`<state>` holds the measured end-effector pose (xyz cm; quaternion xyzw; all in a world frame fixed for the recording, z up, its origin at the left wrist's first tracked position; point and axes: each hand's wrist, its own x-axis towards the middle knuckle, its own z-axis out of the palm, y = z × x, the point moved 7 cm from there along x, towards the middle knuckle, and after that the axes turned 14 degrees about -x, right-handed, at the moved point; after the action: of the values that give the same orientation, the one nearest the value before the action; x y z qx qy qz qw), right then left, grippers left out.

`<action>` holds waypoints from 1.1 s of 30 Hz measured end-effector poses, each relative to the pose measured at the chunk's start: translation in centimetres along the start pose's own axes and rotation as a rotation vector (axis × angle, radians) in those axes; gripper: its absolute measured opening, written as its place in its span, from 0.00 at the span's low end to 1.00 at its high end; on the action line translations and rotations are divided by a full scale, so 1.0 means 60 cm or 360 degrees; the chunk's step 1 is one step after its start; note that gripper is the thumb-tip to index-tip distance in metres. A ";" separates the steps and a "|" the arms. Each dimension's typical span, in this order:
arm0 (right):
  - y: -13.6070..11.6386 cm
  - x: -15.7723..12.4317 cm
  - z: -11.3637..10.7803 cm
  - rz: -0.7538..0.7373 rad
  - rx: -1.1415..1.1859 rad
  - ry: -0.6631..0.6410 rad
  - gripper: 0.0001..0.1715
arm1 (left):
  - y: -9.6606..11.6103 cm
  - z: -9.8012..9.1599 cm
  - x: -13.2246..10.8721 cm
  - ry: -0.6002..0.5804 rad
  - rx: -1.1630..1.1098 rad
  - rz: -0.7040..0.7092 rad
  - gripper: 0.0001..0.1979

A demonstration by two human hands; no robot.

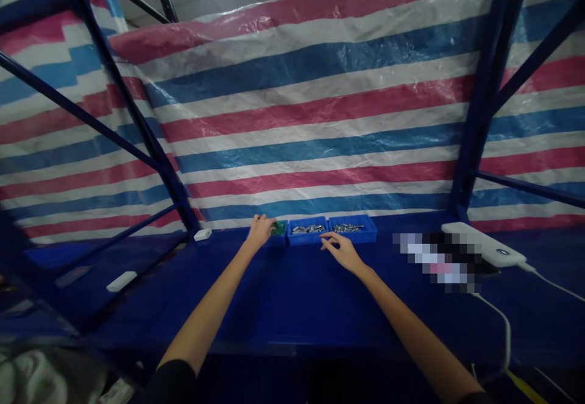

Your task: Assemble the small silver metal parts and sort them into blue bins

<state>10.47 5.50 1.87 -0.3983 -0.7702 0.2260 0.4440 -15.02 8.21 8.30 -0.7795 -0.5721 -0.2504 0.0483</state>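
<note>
My left hand (261, 230) reaches over the leftmost blue bin (274, 242), its bent fingers somewhat apart. Green pieces (278, 228) lie in that bin right beside the fingertips; the hand covers part of them. My right hand (343, 251) hovers in front of the other two bins, thumb and fingers loosely curved and apart, with nothing visible between them. The middle blue bin (304, 240) holds silvery metal parts (308, 229). Small metal pieces (347, 228), too small to name, fill the right blue bin (369, 233).
The bins stand at the back of a dark blue shelf (292, 306), against a striped plastic sheet (320, 142). A white power bank (484, 245) with cables and a pixelated patch are at right. One small white box (203, 234) sits at left. Blue posts (484, 93) frame both sides.
</note>
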 end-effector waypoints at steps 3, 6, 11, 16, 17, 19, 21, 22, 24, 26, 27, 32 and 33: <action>0.001 -0.001 0.001 0.0008 0.0011 -0.0003 0.16 | -0.002 0.005 0.010 -0.0111 0.0043 0.0055 0.06; 0.000 -0.002 0.004 0.0009 0.0015 -0.0033 0.17 | -0.005 0.018 0.014 -0.0197 0.0018 0.0061 0.05; -0.005 -0.005 0.008 0.0002 0.0024 -0.0077 0.17 | -0.005 0.036 0.010 -0.0174 -0.0040 0.0013 0.05; -0.005 -0.006 0.013 0.0020 0.0024 -0.0112 0.17 | -0.008 0.033 0.004 -0.0174 -0.0078 -0.0037 0.07; -0.004 -0.006 0.013 0.0028 0.0025 -0.0116 0.18 | -0.009 0.029 0.004 -0.0191 -0.0090 -0.0034 0.08; -0.003 -0.006 0.014 0.0035 0.0026 -0.0116 0.18 | -0.010 0.017 0.004 -0.0232 -0.0126 -0.0014 0.09; -0.004 -0.005 0.015 0.0029 0.0018 -0.0118 0.18 | -0.010 0.003 0.005 -0.0260 -0.0169 0.0016 0.08; -0.005 -0.005 0.015 0.0026 0.0010 -0.0121 0.18 | -0.010 -0.002 0.005 -0.0268 -0.0186 0.0023 0.07; -0.005 -0.006 0.016 0.0028 0.0002 -0.0132 0.18 | -0.011 -0.008 0.006 -0.0276 -0.0201 0.0017 0.08; -0.004 -0.007 0.017 0.0037 0.0005 -0.0142 0.18 | -0.011 -0.005 0.005 -0.0271 -0.0199 -0.0011 0.09; -0.004 -0.007 0.017 0.0041 0.0012 -0.0144 0.18 | -0.010 -0.002 0.005 -0.0266 -0.0200 -0.0023 0.10; -0.003 -0.008 0.015 0.0051 0.0025 -0.0136 0.19 | -0.009 0.015 0.000 -0.0239 -0.0225 -0.0057 0.10; -0.003 -0.007 0.015 0.0049 0.0013 -0.0136 0.19 | -0.008 0.015 -0.001 -0.0237 -0.0232 -0.0057 0.10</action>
<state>9.75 5.06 1.30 -0.3982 -0.7814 0.2527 0.4086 -15.19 8.66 7.36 -0.7870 -0.5682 -0.2337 -0.0558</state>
